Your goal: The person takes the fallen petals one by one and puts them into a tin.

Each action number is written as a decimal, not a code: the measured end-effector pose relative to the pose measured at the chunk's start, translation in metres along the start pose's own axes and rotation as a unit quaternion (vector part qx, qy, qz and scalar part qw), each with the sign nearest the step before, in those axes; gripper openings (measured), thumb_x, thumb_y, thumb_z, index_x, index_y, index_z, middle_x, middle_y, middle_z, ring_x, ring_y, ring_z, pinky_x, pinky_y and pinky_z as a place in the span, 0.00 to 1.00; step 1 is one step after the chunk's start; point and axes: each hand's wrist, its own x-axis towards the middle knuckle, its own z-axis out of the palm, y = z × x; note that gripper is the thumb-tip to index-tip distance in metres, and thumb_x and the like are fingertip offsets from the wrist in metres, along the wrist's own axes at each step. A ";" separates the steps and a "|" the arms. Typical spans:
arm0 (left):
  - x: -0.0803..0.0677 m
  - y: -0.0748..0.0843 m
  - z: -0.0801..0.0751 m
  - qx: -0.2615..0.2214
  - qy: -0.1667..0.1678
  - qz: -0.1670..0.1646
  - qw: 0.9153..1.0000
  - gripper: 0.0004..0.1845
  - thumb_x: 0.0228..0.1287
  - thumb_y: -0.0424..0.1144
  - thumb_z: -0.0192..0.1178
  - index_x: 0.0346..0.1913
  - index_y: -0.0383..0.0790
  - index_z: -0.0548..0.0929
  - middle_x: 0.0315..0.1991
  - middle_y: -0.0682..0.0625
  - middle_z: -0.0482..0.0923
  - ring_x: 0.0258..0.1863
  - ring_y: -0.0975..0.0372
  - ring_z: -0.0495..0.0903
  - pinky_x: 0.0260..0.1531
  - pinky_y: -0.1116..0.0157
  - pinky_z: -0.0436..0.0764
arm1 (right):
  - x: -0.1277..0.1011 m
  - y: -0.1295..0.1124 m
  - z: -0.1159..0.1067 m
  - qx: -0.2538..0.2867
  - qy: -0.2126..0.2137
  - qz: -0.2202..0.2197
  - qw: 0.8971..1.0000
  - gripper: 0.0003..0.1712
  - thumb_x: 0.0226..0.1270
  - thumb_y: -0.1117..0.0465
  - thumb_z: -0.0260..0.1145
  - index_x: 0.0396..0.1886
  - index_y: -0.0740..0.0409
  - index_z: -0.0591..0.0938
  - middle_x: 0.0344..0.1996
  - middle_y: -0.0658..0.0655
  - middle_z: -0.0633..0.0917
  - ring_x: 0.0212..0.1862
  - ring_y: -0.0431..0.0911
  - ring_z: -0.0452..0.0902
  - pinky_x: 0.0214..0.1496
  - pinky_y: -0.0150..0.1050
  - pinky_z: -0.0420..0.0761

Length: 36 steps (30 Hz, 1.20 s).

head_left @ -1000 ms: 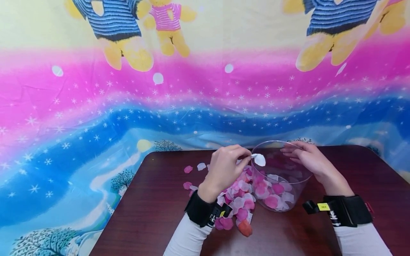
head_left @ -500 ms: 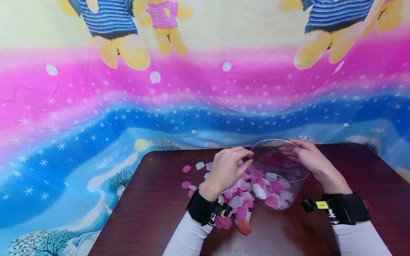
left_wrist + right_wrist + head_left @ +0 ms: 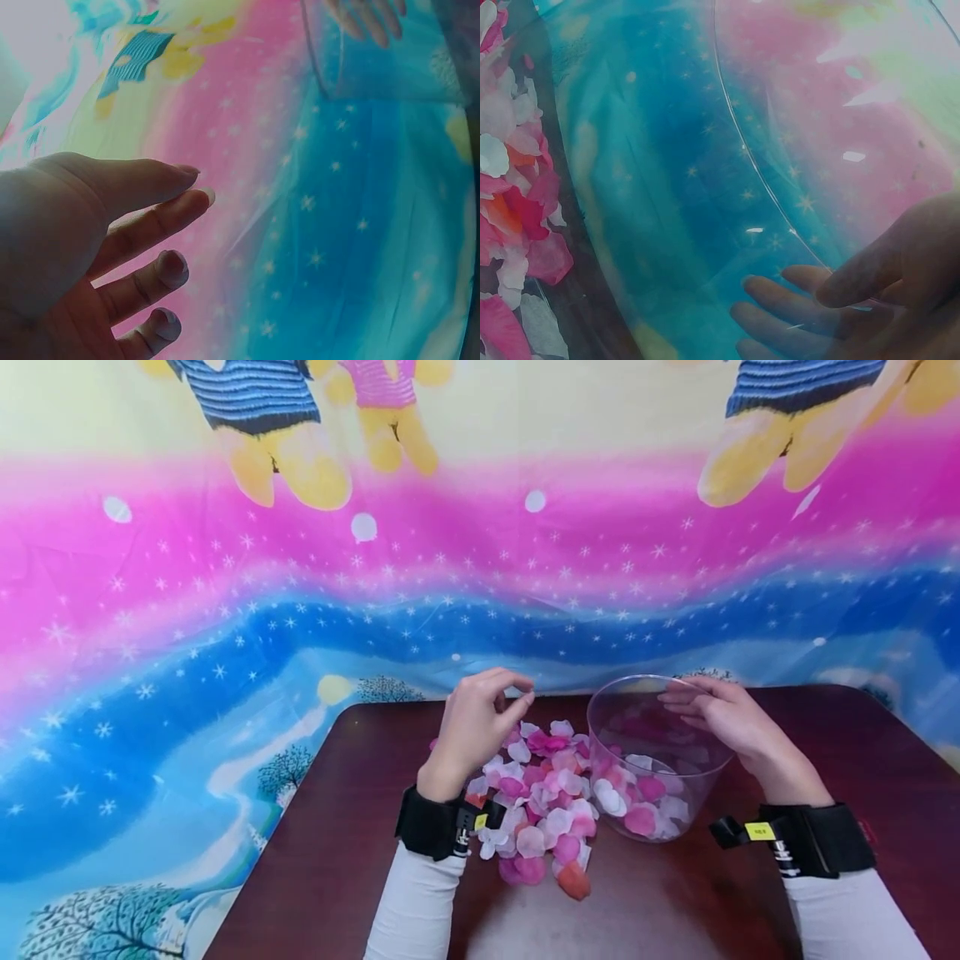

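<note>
A clear plastic bucket [image 3: 693, 773] stands on the table with pink and white petals [image 3: 641, 818] in its bottom, a white petal [image 3: 609, 797] among them. At its right rim, my right hand [image 3: 720, 714] grips the wall; in the right wrist view the rim [image 3: 750, 161] runs between thumb and fingers. My left hand [image 3: 476, 722] is raised above the petal pile [image 3: 540, 785], left of the bucket. In the left wrist view the left hand [image 3: 112, 240] has thumb and forefinger tips close together, other fingers loosely bent, nothing held.
The petal pile, pink, white and orange-red, lies against the bucket's left side on the dark wooden table [image 3: 330, 852]. An orange-red petal [image 3: 573, 881] lies at its near end. Behind the table hangs a printed cloth [image 3: 480, 543].
The white petal that my left hand pinched has dropped into the bucket. My left hand has moved left, away from the rim. The right hand keeps its hold.
</note>
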 end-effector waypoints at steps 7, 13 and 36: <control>-0.006 -0.025 -0.022 -0.002 -0.031 -0.051 0.998 0.10 0.73 0.42 0.64 0.53 0.50 0.87 0.40 0.56 0.82 0.23 0.63 0.67 0.26 0.65 0.64 | 0.000 0.001 0.000 -0.013 -0.002 -0.005 1.000 0.29 0.86 0.59 0.34 0.78 0.68 0.59 0.70 0.72 0.72 0.69 0.65 0.70 0.68 0.47 0.74; -0.019 -0.067 -0.027 -0.013 -0.089 -0.150 0.985 0.10 0.70 0.41 0.67 0.52 0.46 0.88 0.37 0.52 0.83 0.21 0.62 0.71 0.25 0.63 0.70 | -0.004 0.006 0.000 -0.012 -0.012 -0.005 1.000 0.30 0.86 0.58 0.35 0.78 0.69 0.58 0.69 0.73 0.72 0.68 0.66 0.71 0.61 0.34 0.78; -0.063 -0.147 0.009 0.016 -0.211 -0.376 0.902 0.19 0.61 0.35 0.73 0.52 0.28 0.84 0.48 0.40 0.82 0.45 0.51 0.79 0.53 0.51 0.80 | -0.004 0.005 0.002 -0.005 -0.003 -0.019 1.000 0.28 0.86 0.60 0.36 0.77 0.70 0.61 0.67 0.73 0.75 0.68 0.67 0.71 0.58 0.32 0.80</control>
